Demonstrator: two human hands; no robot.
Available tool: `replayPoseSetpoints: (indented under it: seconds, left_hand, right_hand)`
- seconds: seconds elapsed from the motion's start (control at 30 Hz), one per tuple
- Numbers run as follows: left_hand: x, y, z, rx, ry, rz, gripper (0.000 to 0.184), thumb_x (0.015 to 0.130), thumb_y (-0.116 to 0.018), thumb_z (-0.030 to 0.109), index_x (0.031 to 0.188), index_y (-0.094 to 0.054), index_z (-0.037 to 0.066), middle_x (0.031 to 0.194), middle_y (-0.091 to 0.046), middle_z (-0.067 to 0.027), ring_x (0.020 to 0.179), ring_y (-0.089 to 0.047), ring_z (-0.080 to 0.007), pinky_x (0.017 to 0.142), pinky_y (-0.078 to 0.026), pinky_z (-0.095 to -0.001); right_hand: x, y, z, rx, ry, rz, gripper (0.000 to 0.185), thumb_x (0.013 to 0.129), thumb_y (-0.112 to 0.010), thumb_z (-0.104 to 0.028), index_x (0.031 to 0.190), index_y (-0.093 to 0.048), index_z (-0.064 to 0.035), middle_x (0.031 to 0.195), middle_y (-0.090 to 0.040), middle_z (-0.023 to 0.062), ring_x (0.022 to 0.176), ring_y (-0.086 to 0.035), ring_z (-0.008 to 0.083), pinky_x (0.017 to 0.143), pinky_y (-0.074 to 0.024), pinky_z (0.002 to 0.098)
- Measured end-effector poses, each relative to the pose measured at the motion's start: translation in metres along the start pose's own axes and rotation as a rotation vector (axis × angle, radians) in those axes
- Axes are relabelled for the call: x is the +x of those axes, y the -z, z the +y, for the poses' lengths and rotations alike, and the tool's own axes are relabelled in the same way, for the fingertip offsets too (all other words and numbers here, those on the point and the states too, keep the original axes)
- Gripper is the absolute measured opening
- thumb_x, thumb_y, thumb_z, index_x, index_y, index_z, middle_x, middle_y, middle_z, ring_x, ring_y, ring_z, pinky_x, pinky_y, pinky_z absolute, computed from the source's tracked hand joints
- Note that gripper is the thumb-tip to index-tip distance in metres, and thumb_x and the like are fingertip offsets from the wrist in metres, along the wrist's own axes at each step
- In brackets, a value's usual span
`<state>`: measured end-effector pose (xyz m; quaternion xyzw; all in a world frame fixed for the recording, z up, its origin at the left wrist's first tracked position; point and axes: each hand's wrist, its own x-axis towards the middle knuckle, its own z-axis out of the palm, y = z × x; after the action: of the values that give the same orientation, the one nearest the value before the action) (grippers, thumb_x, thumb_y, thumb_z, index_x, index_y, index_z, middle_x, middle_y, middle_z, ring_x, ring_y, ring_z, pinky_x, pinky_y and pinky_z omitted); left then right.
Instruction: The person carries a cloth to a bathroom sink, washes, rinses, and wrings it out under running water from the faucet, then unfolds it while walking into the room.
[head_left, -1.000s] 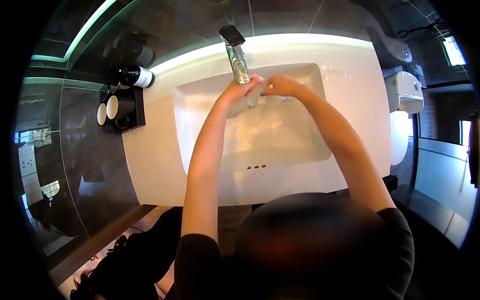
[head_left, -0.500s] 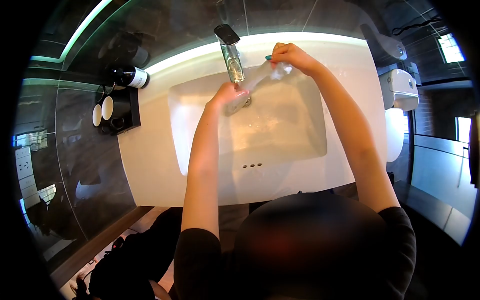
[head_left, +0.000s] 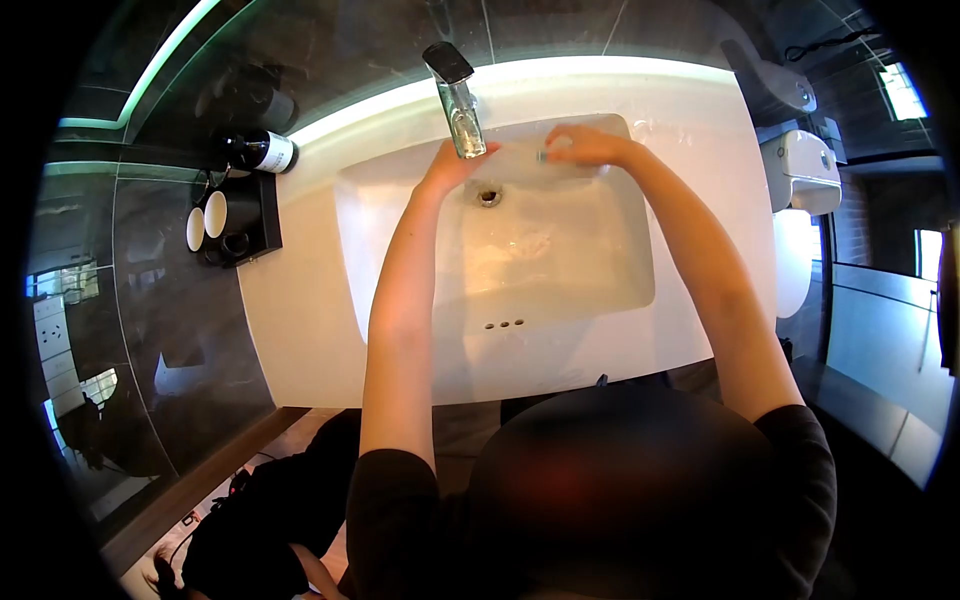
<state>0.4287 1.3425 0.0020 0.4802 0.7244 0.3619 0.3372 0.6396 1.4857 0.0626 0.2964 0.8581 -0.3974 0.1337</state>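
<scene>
My left hand (head_left: 449,166) is at the back of the white sink (head_left: 640,250), partly hidden behind the chrome faucet (head_left: 462,120). One fingertip shows to the right of the spout, at the end of a see-through whitish thing (head_left: 520,155). Smeared by motion, this thing stretches across to my right hand (head_left: 588,147), whose bent fingers close on its other end. A small teal spot shows at those fingertips; I cannot tell if it belongs to the thing or to a nail. Below the hands, the drain (head_left: 489,197) lies uncovered.
A dark pump bottle (head_left: 270,152) with a white label stands at the counter's left. In front of it, a black tray (head_left: 268,225) holds white-rimmed cups (head_left: 215,214). A toilet (head_left: 800,180) is on the right. Another person in black (head_left: 260,530) is at lower left.
My right hand has come down and slightly toward the middle. The left hand has moved up behind the faucet. The see-through thing has lifted off the drain and now lies more level.
</scene>
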Motion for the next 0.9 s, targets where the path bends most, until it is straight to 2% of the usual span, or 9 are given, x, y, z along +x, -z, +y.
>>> replayPoseSetpoints:
  seconds: [0.03, 0.13, 0.23, 0.3, 0.37, 0.47, 0.6, 0.8, 0.9]
  left_hand:
    - [0.001, 0.001, 0.000, 0.032, -0.001, -0.023, 0.030, 0.076, -0.063, 0.033, 0.079, -0.061, 0.003, 0.077, -0.062, -0.0066, 0.074, -0.058, -0.0156, 0.067, -0.045, -0.0296]
    - [0.002, 0.013, 0.006, 0.140, 0.012, -0.106, 0.033, 0.074, -0.065, 0.035, 0.080, -0.061, 0.003, 0.079, -0.063, -0.0082, 0.077, -0.058, -0.0167, 0.069, -0.044, -0.0301]
    - [-0.009, 0.021, 0.011, 0.257, -0.003, -0.157, 0.039, 0.071, -0.067, 0.039, 0.081, -0.060, 0.002, 0.078, -0.062, -0.0096, 0.075, -0.058, -0.0201, 0.069, -0.044, -0.0316]
    - [-0.012, 0.015, -0.001, 0.320, -0.104, -0.106, 0.045, 0.068, -0.067, 0.045, 0.079, -0.059, 0.002, 0.077, -0.062, -0.0115, 0.073, -0.058, -0.0256, 0.068, -0.044, -0.0346]
    - [-0.009, 0.003, -0.026, 0.228, -0.065, -0.134, 0.042, 0.069, -0.066, 0.042, 0.081, -0.059, 0.002, 0.076, -0.062, -0.0105, 0.070, -0.058, -0.0231, 0.067, -0.044, -0.0330]
    - [-0.002, -0.010, -0.047, -0.028, 0.027, -0.271, 0.036, 0.072, -0.064, 0.036, 0.083, -0.060, 0.002, 0.074, -0.062, -0.0085, 0.066, -0.057, -0.0183, 0.063, -0.044, -0.0297]
    - [-0.011, -0.003, -0.027, -0.389, 0.117, -0.313, 0.026, 0.077, -0.062, 0.030, 0.079, -0.062, 0.004, 0.068, -0.059, -0.0043, 0.059, -0.052, -0.0111, 0.057, -0.040, -0.0247]
    - [-0.027, 0.022, -0.052, -0.490, 0.095, 0.199, 0.022, 0.082, -0.057, 0.025, 0.077, -0.059, 0.004, 0.065, -0.054, -0.0007, 0.061, -0.049, -0.0080, 0.059, -0.038, -0.0217]
    - [-0.049, 0.035, -0.066, -0.515, 0.165, 0.382, 0.022, 0.084, -0.054, 0.024, 0.075, -0.057, 0.003, 0.066, -0.053, -0.0007, 0.062, -0.047, -0.0082, 0.059, -0.037, -0.0213]
  right_hand:
    - [0.009, -0.014, 0.012, -0.289, 0.225, 0.027, 0.044, 0.074, -0.057, -0.041, 0.107, -0.057, -0.0122, 0.096, -0.058, 0.0078, 0.082, -0.054, 0.0151, 0.071, -0.0434, 0.0311]
    - [0.020, -0.004, 0.014, -0.218, 0.041, -0.186, 0.039, 0.074, -0.058, -0.038, 0.101, -0.062, -0.0100, 0.085, -0.061, 0.0043, 0.079, -0.054, 0.0137, 0.070, -0.0416, 0.0291]
    - [-0.002, 0.027, 0.001, 0.262, 0.018, 0.049, 0.028, 0.076, -0.058, -0.031, 0.087, -0.064, -0.0067, 0.075, -0.061, 0.0009, 0.075, -0.052, 0.0120, 0.072, -0.0393, 0.0268]
    - [0.004, 0.029, 0.004, 0.537, 0.179, 0.122, 0.022, 0.078, -0.056, -0.026, 0.082, -0.062, -0.0053, 0.074, -0.059, -0.0002, 0.073, -0.050, 0.0110, 0.072, -0.0377, 0.0246]
    - [0.010, 0.029, 0.004, 0.870, 0.328, 0.164, 0.019, 0.084, -0.051, -0.023, 0.074, -0.056, -0.0067, 0.076, -0.055, -0.0003, 0.074, -0.049, 0.0105, 0.074, -0.0377, 0.0251]
    - [0.004, 0.030, -0.013, 1.220, 0.358, 0.097, 0.020, 0.086, -0.049, -0.026, 0.076, -0.052, -0.0091, 0.078, -0.051, 0.0001, 0.075, -0.048, 0.0106, 0.076, -0.0385, 0.0274]
    - [-0.001, 0.022, -0.026, 1.455, 0.191, 0.071, 0.019, 0.086, -0.048, -0.027, 0.076, -0.048, -0.0106, 0.075, -0.046, -0.0018, 0.071, -0.045, 0.0095, 0.070, -0.0395, 0.0260]
    - [0.022, -0.007, -0.017, 0.716, 0.028, 0.176, 0.020, 0.080, -0.053, -0.028, 0.073, -0.053, -0.0089, 0.071, -0.050, -0.0014, 0.067, -0.044, 0.0076, 0.057, -0.0335, 0.0223]
    - [0.036, -0.032, -0.007, 0.694, 0.042, 0.235, 0.023, 0.075, -0.061, -0.027, 0.076, -0.062, -0.0045, 0.073, -0.057, 0.0031, 0.069, -0.049, 0.0116, 0.062, -0.0391, 0.0253]
